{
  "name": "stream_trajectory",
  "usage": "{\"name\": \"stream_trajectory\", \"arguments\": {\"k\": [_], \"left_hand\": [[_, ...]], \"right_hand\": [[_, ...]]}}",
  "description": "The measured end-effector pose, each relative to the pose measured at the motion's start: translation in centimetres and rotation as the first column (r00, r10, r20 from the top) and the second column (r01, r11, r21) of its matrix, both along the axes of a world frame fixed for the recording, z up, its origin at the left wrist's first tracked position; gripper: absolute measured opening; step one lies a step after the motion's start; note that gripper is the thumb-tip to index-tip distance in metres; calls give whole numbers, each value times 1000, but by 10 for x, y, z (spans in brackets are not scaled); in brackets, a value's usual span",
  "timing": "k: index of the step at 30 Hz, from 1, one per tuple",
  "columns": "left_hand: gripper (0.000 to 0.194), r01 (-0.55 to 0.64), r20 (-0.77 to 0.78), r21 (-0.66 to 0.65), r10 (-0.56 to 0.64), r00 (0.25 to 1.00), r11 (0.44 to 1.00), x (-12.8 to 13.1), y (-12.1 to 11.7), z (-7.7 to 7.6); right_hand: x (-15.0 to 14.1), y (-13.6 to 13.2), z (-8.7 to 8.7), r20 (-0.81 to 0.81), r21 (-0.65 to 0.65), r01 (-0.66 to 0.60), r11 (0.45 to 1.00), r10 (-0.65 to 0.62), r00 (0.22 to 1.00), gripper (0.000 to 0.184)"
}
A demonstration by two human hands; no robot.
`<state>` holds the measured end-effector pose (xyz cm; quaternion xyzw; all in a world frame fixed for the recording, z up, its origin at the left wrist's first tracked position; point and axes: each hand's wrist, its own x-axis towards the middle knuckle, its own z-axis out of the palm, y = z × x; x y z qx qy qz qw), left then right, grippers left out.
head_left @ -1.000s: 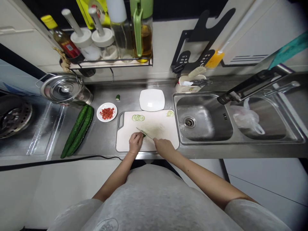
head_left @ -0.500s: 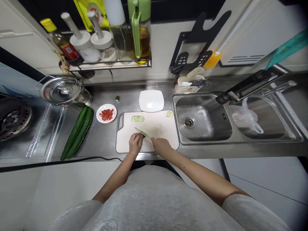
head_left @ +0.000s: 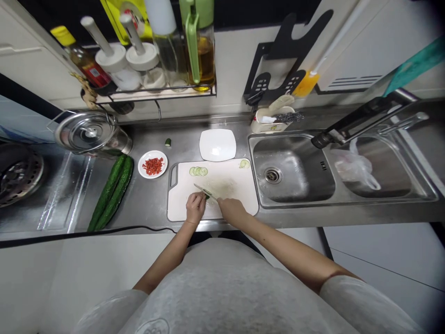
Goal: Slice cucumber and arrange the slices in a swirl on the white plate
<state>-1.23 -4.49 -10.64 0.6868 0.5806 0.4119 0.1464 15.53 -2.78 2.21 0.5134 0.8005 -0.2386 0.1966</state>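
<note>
On the front part of the white cutting board point(head_left: 181, 199), my left hand point(head_left: 195, 207) is closed around a small piece of cucumber point(head_left: 207, 196), mostly hidden by the fingers. My right hand point(head_left: 232, 212) grips a knife point(head_left: 204, 190), its blade pointing to the upper left and lying against the cucumber piece. Several round cucumber slices point(head_left: 198, 171) lie in an overlapping row at the board's back left. A few pale slices point(head_left: 244, 163) rest at its back right corner.
Behind the board sits a white square plate point(head_left: 218, 144). To the left are a plate of chopped red pieces point(head_left: 153, 165), a cucumber end point(head_left: 168, 142), two whole cucumbers point(head_left: 111, 192) and a steel pot point(head_left: 91, 132). A double sink point(head_left: 292, 171) lies right. A black cord point(head_left: 139, 227) runs along the front edge.
The view has shifted very slightly. Both hands, the knife and the cucumber piece keep nearly the same positions on the board.
</note>
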Motion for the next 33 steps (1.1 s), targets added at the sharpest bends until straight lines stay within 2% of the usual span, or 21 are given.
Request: {"name": "stream_trajectory", "arguments": {"k": [22, 33], "left_hand": [[15, 10, 5, 17, -10, 1000, 1000, 0, 1, 3], [16, -2, -13, -24, 2, 1000, 1000, 1, 1, 2]], "right_hand": [[-3, 5, -15, -5, 17, -2, 1000, 3, 1000, 27], [-7, 7, -18, -14, 3, 32, 999, -32, 999, 26]]}}
